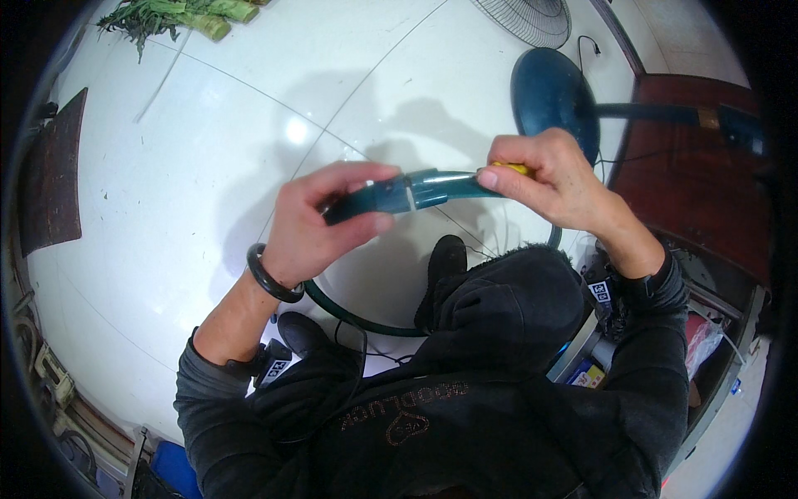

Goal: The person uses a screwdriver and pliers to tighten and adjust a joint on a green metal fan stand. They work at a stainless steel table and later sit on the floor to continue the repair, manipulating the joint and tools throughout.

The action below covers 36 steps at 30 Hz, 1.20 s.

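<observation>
A dark green plastic hoop [370, 323], with a split joint [411, 193] at its far side, is raised in front of me above my knees. My left hand [324, 212] is closed round the hoop just left of the joint, thumb below and fingers above. In my right hand [549, 179] is a screwdriver [457, 175] with a yellow handle, mostly covered by my fingers. Its bare metal shaft points left along the top of the joint. Whether the tip touches the plastic I cannot tell. The hoop's right part passes under my right hand.
At the far right a round dark fan base [549, 91] lies tipped with its pole [648, 112] against a reddish-brown wooden panel [690, 179]. A wire fan guard [532, 18] and a plug cord [588, 41] lie beyond. Leafy green stalks [199, 17] rest on the tiles far left.
</observation>
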Motion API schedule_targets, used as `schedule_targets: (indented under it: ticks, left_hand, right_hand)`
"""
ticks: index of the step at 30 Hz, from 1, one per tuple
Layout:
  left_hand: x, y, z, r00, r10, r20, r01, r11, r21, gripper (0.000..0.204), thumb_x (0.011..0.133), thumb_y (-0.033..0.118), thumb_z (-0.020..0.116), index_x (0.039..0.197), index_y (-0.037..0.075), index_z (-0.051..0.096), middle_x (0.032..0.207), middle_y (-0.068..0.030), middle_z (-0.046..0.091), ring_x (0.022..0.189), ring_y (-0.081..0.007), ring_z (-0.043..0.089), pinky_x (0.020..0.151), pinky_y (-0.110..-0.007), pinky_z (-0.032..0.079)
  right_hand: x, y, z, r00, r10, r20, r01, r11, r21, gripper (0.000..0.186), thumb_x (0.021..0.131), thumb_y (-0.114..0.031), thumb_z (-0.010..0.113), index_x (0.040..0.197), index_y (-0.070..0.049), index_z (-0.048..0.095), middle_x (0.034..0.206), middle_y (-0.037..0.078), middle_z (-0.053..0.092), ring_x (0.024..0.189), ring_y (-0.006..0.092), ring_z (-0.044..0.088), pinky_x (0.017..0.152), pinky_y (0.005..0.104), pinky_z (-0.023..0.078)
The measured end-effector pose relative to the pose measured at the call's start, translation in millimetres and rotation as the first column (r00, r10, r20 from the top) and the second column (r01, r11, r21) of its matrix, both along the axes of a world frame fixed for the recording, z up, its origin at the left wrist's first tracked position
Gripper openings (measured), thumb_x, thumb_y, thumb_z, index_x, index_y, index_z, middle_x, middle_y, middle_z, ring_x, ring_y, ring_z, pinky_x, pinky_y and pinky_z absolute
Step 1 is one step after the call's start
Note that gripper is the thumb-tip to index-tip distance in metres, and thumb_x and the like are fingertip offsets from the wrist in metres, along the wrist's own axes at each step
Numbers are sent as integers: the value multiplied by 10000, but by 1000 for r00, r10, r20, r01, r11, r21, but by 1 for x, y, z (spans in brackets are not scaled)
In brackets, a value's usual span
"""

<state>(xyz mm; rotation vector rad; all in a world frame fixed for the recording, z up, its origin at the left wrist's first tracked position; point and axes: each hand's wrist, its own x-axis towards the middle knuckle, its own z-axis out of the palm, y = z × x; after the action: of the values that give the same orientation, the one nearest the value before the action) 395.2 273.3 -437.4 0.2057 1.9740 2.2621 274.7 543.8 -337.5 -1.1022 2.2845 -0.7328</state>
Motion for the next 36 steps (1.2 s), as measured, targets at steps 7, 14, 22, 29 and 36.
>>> schedule_targets:
  ticks: [7,14,22,29,36]
  left_hand:
    - [2,0,4,997,-22,79,24,999,-31,455,844,92,830,1275,60,689,1056,-31,704,890,-94,631,795,-245,512]
    - [1,1,12,999,-45,12,45,999,-21,427,856,62,810,1266,39,693,1028,-58,707,899,-117,638,790,-248,504]
    - [-1,-2,15,997,-11,-77,2,994,-106,383,848,65,799,1222,50,717,918,-35,700,782,-102,636,704,-243,497]
    - [0,2,16,996,50,-73,-59,991,-124,369,872,83,786,1227,27,701,905,-24,711,731,-64,602,654,-214,458]
    - [-1,-1,21,982,57,-179,-88,982,-168,336,869,113,795,1184,35,710,903,-26,723,748,-73,642,667,-218,487]
  right_hand:
    - [5,-8,7,893,137,-428,-130,990,46,394,991,-394,653,709,-119,646,509,3,524,398,120,452,410,262,295]
    - [4,-12,-3,941,90,-326,-103,994,-23,374,969,-359,687,697,-106,649,506,15,542,396,148,484,406,274,322]
    - [9,-17,-11,965,30,-261,-41,999,-34,379,971,-372,685,717,-93,653,499,36,516,402,161,487,417,288,334]
    - [12,-25,-4,871,83,-484,-83,996,21,309,968,-359,691,864,-68,682,560,45,549,458,167,527,446,284,374]
    - [12,-28,-13,997,-17,70,13,998,66,322,980,-351,676,1043,-37,714,731,63,633,609,147,576,536,280,417]
